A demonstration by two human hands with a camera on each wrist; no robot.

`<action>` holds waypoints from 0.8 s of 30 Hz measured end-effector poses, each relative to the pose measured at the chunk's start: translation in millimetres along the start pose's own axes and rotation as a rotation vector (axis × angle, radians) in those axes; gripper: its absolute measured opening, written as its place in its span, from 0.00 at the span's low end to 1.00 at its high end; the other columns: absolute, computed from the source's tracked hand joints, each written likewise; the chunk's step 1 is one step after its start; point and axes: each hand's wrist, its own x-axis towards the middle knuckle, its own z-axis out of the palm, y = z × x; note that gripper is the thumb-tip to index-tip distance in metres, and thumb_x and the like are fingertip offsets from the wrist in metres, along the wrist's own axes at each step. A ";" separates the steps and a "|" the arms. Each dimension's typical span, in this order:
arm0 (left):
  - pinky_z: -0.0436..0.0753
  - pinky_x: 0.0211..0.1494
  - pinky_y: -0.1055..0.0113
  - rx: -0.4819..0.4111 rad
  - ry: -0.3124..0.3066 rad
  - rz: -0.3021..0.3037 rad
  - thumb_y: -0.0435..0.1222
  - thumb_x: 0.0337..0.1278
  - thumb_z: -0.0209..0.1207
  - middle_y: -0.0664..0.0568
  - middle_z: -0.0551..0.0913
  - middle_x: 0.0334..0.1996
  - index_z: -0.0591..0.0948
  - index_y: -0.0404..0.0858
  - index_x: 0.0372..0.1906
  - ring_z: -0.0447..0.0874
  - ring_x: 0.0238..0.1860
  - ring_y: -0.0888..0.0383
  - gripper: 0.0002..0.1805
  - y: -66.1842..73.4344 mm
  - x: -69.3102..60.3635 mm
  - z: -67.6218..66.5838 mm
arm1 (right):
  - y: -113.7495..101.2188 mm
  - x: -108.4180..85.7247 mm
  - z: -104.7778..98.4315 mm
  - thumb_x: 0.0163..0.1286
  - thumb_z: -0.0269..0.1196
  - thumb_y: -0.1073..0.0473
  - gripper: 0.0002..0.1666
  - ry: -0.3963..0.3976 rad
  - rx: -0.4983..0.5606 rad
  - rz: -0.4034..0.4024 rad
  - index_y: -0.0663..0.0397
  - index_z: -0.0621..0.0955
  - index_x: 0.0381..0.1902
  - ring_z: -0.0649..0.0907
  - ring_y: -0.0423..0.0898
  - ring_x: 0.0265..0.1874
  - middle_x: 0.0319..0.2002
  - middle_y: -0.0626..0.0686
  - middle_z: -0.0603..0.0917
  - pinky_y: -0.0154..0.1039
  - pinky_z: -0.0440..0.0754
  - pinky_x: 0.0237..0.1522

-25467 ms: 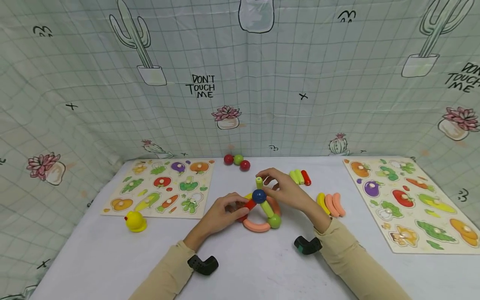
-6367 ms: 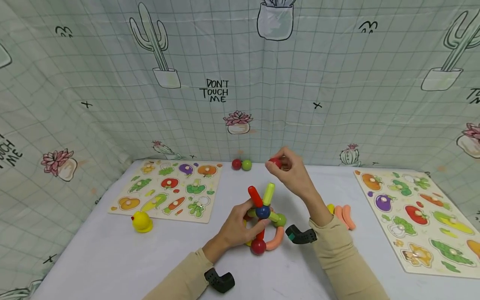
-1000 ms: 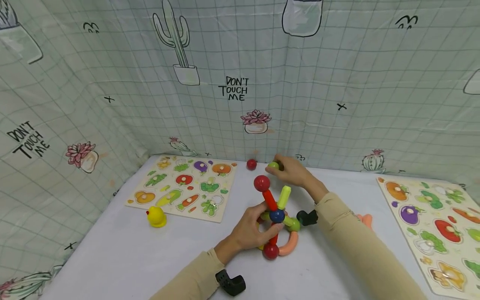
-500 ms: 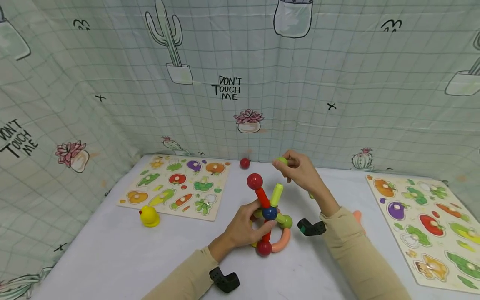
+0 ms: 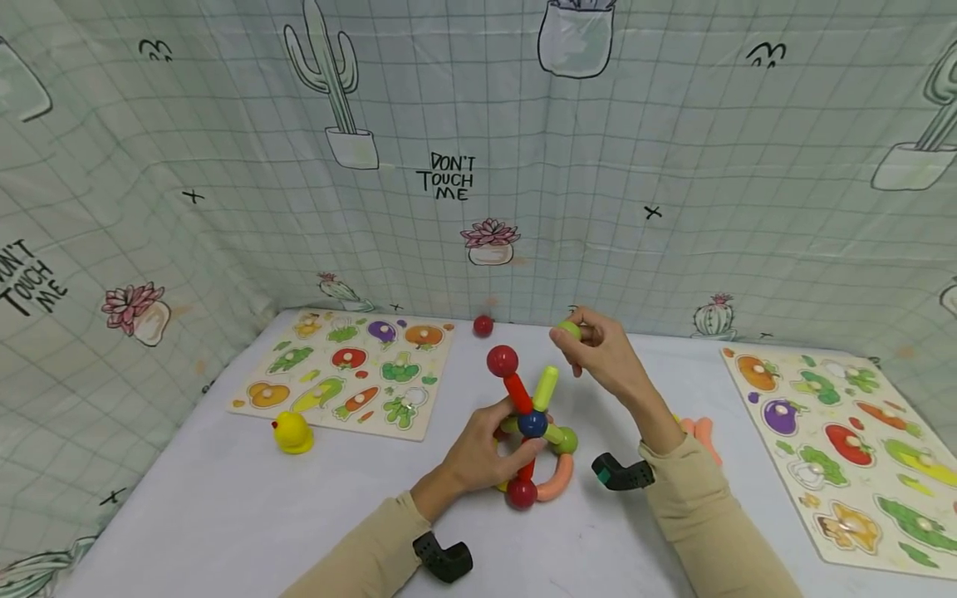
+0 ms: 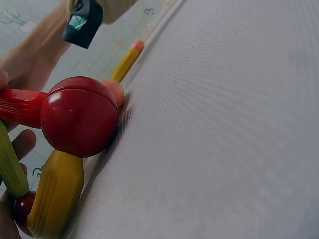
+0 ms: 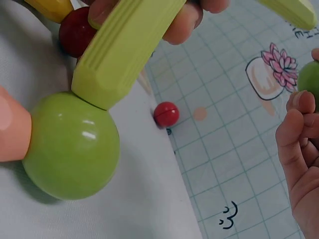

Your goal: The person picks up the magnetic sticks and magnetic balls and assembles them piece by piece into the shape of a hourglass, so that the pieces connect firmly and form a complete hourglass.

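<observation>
My left hand [image 5: 478, 455] grips a magnetic ball-and-stick frame standing on the table, its fingers and thumb around the sticks below the blue ball [image 5: 533, 423]. From that ball a red stick [image 5: 518, 393] rises to a red ball [image 5: 503, 360]; beside it a yellow-green stick [image 5: 547, 387] has a bare upper end. At the base are a red ball [image 6: 79, 117], a green ball [image 7: 72, 147] and a curved orange stick [image 5: 557, 479]. Behind and right of the frame, my right hand [image 5: 609, 357] pinches a loose green ball [image 5: 570, 330] above the table.
A red ball [image 5: 483, 325] lies by the back edge. Orange curved sticks [image 5: 703, 436] are partly hidden behind the right forearm. Vegetable puzzle boards stand left [image 5: 314, 419] and right [image 5: 807, 465]; a yellow rubber duck [image 5: 292, 433] sits by the left one.
My right hand has lifted the green ball from the back of the table and drawn it slightly nearer. Since the older frames, the red stick and its top red ball have joined the frame.
</observation>
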 end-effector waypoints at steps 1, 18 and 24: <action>0.79 0.52 0.67 0.001 0.000 0.004 0.35 0.57 0.60 0.48 0.85 0.46 0.73 0.40 0.53 0.81 0.47 0.60 0.18 -0.4 -0.1 -0.1 | -0.6 -1.0 0.2 0.69 0.58 0.56 0.09 0.002 0.003 -0.004 0.56 0.73 0.34 0.75 0.44 0.14 0.15 0.57 0.72 0.37 0.69 0.20; 0.80 0.49 0.68 0.007 0.008 0.011 0.36 0.58 0.59 0.49 0.85 0.45 0.73 0.39 0.53 0.81 0.44 0.60 0.18 -0.5 -0.6 -0.2 | 19.2 -6.8 8.4 0.69 0.57 0.58 0.06 0.001 0.079 -0.049 0.56 0.73 0.36 0.72 0.49 0.14 0.17 0.51 0.73 0.37 0.72 0.19; 0.80 0.48 0.68 -0.004 0.008 0.013 0.36 0.58 0.59 0.48 0.85 0.45 0.74 0.40 0.53 0.81 0.43 0.60 0.17 -0.3 0.4 -0.3 | -2.3 -14.7 9.9 0.69 0.56 0.62 0.06 -0.005 0.058 -0.056 0.60 0.72 0.35 0.71 0.51 0.14 0.18 0.60 0.72 0.37 0.72 0.19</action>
